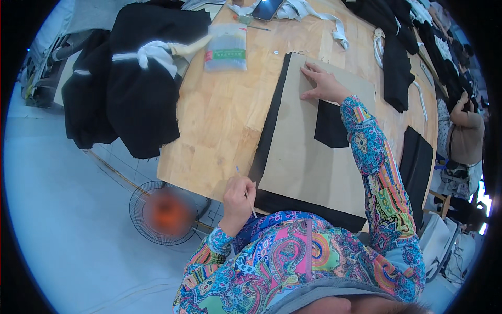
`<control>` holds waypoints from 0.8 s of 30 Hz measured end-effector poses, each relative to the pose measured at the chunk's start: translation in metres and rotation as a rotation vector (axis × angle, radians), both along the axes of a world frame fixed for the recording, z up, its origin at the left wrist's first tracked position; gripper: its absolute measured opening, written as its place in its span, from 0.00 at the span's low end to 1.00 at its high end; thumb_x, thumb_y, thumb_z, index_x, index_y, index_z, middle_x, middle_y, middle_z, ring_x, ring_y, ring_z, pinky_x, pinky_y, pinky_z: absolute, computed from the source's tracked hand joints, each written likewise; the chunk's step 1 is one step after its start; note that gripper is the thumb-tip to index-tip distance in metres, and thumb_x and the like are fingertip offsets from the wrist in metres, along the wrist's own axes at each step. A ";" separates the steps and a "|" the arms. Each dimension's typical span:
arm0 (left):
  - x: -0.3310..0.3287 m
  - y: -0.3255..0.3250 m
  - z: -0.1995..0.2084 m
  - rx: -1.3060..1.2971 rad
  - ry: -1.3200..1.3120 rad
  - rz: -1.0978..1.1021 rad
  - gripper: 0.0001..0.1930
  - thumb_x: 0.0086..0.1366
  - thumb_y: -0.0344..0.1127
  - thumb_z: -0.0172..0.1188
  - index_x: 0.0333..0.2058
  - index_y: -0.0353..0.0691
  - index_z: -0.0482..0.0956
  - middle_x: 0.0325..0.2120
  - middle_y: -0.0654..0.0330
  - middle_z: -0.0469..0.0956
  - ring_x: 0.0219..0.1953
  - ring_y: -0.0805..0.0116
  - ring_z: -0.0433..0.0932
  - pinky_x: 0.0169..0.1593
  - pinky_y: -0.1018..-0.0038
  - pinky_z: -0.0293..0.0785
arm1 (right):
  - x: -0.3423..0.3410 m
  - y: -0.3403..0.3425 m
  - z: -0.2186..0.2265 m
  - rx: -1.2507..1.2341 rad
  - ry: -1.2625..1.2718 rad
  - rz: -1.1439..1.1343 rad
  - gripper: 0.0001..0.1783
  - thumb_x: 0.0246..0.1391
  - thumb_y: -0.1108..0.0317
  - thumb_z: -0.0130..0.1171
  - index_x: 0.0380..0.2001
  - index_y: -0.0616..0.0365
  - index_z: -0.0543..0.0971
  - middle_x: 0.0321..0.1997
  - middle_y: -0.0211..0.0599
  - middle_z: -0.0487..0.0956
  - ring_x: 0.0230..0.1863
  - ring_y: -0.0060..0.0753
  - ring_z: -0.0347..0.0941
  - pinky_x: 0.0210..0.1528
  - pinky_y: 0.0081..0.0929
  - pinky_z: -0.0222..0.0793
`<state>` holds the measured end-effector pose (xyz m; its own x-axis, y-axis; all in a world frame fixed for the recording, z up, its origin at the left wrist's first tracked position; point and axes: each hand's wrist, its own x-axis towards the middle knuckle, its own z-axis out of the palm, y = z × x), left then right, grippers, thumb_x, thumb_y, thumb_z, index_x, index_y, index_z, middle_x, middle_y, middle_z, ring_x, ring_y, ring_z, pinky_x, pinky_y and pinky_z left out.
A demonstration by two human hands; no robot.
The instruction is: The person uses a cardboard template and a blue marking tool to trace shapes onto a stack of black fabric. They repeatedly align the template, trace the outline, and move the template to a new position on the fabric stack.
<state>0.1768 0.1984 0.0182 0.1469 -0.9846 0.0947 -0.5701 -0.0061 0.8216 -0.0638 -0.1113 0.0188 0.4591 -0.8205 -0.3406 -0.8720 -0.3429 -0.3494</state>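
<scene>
While the right hand (325,83) lies flat, fingers spread, on the cardboard pattern's (314,152) far end, the left hand (238,196) pinches a thin marking stick (250,201) right at its near-left corner, long edge running away.

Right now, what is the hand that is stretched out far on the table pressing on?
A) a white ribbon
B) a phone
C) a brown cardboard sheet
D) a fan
C: the right hand lies flat on the brown cardboard sheet, which rests on black fabric.
</scene>
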 end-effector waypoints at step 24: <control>-0.001 -0.006 0.003 0.107 -0.050 -0.132 0.09 0.53 0.22 0.60 0.32 0.36 0.70 0.32 0.54 0.77 0.32 0.54 0.70 0.38 0.63 0.68 | -0.001 -0.002 -0.008 0.003 -0.004 0.005 0.54 0.36 0.44 0.71 0.67 0.45 0.58 0.72 0.36 0.51 0.73 0.43 0.43 0.66 0.69 0.36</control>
